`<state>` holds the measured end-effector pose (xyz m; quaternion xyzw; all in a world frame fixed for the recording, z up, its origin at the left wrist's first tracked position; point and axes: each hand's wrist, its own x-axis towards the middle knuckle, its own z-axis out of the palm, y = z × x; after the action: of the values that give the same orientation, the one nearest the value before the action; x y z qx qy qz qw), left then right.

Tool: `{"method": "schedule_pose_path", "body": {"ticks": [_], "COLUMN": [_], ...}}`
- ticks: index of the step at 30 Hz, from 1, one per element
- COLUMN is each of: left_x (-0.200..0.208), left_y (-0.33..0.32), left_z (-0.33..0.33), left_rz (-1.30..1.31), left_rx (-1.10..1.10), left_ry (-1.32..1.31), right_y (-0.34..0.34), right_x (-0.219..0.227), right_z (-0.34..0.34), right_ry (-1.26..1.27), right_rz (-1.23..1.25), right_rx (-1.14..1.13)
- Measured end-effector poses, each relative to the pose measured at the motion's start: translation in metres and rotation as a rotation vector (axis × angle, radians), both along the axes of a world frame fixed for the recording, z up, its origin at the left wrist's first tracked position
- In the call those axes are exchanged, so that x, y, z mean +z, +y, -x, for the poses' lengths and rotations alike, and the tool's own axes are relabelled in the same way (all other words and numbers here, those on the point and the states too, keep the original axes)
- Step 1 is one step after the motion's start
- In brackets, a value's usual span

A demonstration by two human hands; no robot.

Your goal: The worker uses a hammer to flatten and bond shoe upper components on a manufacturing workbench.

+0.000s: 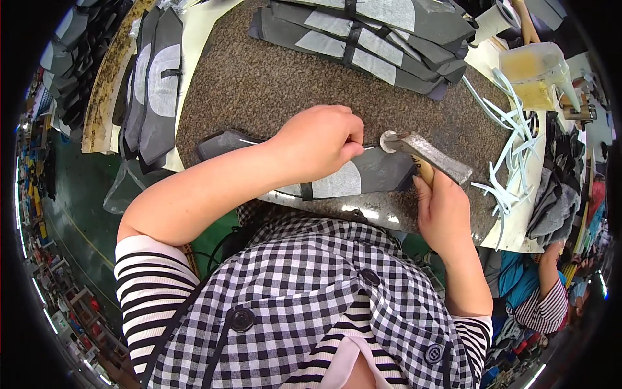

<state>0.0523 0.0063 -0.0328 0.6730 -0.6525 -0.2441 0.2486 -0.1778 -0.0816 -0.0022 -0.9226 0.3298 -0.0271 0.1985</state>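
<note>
— Where is the dark grey piece (387, 172) laid?
— Along the near edge of the bench (272, 91), partly covered by the left forearm (227, 174).
— How is the left hand (322, 142) held?
— Over the piece, fingers curled together; whether anything is pinched there cannot be told.
— And the right hand (447, 211)?
— It is clamped on the handle of a hammer (437, 158), whose round face is held by the piece's far edge.
— What else is seen?
— Dark pieces (372, 40) are stacked at the bench's far edge; pale blue strips (516, 139) are strewn at its right edge.
</note>
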Motion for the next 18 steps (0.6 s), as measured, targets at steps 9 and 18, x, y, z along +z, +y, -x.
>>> {"method": "schedule_pose_path", "body": {"ticks": [9,18], "left_x": [-0.01,-0.004], "left_y": [0.016,0.013], "left_z": [0.01,-0.002], "left_rz": [0.298,0.251], "left_rx": [-0.194,-0.145], "left_ry": [-0.352,-0.376], "right_y": [0.005,0.02], "right_x": [0.008,0.003], "right_z": [-0.006,-0.006], "right_ry": [-0.188,0.008], "right_rz": [0.06,0.01], "right_rx": [0.046,0.06]}}
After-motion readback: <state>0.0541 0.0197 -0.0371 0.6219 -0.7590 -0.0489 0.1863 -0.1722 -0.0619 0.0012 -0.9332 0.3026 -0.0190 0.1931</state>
